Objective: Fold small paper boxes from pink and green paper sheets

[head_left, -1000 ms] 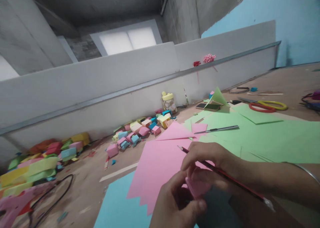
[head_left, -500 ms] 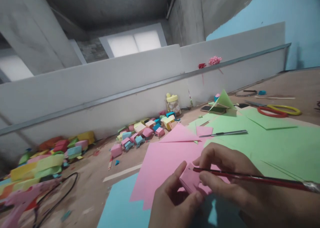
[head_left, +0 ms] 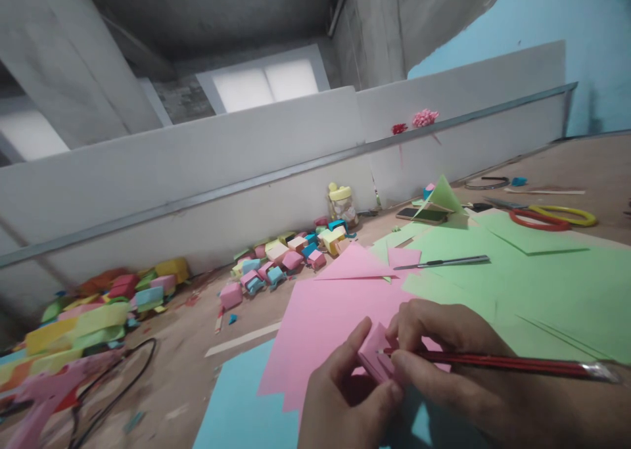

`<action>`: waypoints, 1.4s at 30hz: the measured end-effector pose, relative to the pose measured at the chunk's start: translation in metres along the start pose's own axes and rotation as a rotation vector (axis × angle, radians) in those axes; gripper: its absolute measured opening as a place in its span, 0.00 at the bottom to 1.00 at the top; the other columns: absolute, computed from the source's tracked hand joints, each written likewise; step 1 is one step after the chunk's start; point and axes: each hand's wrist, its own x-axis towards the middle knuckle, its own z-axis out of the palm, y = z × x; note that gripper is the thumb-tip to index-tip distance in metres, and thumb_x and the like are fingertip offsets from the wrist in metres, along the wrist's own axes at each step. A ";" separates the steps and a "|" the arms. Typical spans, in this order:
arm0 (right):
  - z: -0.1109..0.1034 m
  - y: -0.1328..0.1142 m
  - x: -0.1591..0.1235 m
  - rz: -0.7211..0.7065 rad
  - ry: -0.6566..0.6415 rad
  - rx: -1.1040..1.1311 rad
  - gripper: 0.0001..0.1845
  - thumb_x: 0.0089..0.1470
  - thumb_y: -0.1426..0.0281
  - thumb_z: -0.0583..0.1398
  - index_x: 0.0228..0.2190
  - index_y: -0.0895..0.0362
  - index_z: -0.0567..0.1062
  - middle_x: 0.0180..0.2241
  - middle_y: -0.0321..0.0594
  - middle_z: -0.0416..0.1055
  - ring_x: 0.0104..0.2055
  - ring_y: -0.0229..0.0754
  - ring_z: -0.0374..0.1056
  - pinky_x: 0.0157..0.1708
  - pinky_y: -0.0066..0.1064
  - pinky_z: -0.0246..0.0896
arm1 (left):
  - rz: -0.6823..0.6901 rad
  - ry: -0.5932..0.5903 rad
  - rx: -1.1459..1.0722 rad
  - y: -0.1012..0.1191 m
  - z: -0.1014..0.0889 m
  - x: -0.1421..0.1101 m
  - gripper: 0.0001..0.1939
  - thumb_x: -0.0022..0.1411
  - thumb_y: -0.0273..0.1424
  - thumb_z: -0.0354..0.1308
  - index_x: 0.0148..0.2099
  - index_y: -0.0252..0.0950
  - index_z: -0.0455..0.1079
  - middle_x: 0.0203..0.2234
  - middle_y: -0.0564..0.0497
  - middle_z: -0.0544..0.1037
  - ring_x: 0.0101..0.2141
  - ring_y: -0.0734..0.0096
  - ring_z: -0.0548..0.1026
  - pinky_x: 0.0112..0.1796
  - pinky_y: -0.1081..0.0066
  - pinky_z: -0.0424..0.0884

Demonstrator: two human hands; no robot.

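Observation:
My left hand (head_left: 345, 393) is closed around a small folded pink paper box (head_left: 375, 345), gripped between thumb and fingers. A dark red pencil (head_left: 497, 362) lies in the pinch of my right hand (head_left: 444, 350), its tip at the face of the pink box. The pencil's silver end points to the right. Under both hands are pink paper sheets (head_left: 315, 317) and a blue sheet (head_left: 236, 393). Part of the box is hidden behind my fingers.
Green paper (head_left: 537, 284) covers the right side, with a utility knife (head_left: 444, 262) and scissors (head_left: 557, 217) on it. Small paper boxes (head_left: 290, 259) are heaped by the wall near a yellow-lidded jar (head_left: 341, 206). A pink glue gun (head_left: 54, 386) with its cord lies left.
The pencil and my right hand have shifted slightly down, and the pencil tip now sits lower on the box. The box has tilted a little in my left hand.

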 end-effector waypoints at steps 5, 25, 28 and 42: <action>0.002 0.003 0.000 0.001 -0.004 -0.012 0.13 0.56 0.66 0.56 0.22 0.58 0.64 0.25 0.37 0.67 0.28 0.37 0.62 0.28 0.28 0.58 | -0.008 0.021 -0.006 0.001 0.002 -0.001 0.48 0.34 0.35 0.74 0.59 0.29 0.63 0.32 0.39 0.81 0.27 0.67 0.74 0.28 0.72 0.64; -0.001 0.006 0.000 0.015 0.000 -0.109 0.12 0.57 0.68 0.55 0.23 0.56 0.60 0.22 0.32 0.60 0.25 0.33 0.54 0.24 0.25 0.53 | 0.008 0.008 -0.006 -0.005 -0.002 0.001 0.43 0.36 0.34 0.74 0.57 0.32 0.65 0.34 0.40 0.81 0.30 0.65 0.75 0.34 0.69 0.67; -0.006 0.001 0.002 0.024 0.007 -0.092 0.11 0.56 0.68 0.54 0.24 0.56 0.61 0.24 0.33 0.62 0.27 0.35 0.57 0.26 0.26 0.56 | 0.036 0.009 -0.013 -0.005 -0.005 0.003 0.43 0.36 0.34 0.74 0.56 0.32 0.66 0.35 0.40 0.80 0.33 0.63 0.75 0.33 0.70 0.66; -0.004 0.003 0.003 0.009 -0.004 -0.135 0.10 0.56 0.69 0.54 0.24 0.56 0.61 0.23 0.32 0.63 0.25 0.34 0.58 0.25 0.26 0.54 | 0.033 -0.011 -0.031 -0.005 -0.006 0.002 0.43 0.37 0.33 0.74 0.57 0.31 0.65 0.37 0.38 0.80 0.33 0.62 0.75 0.37 0.65 0.67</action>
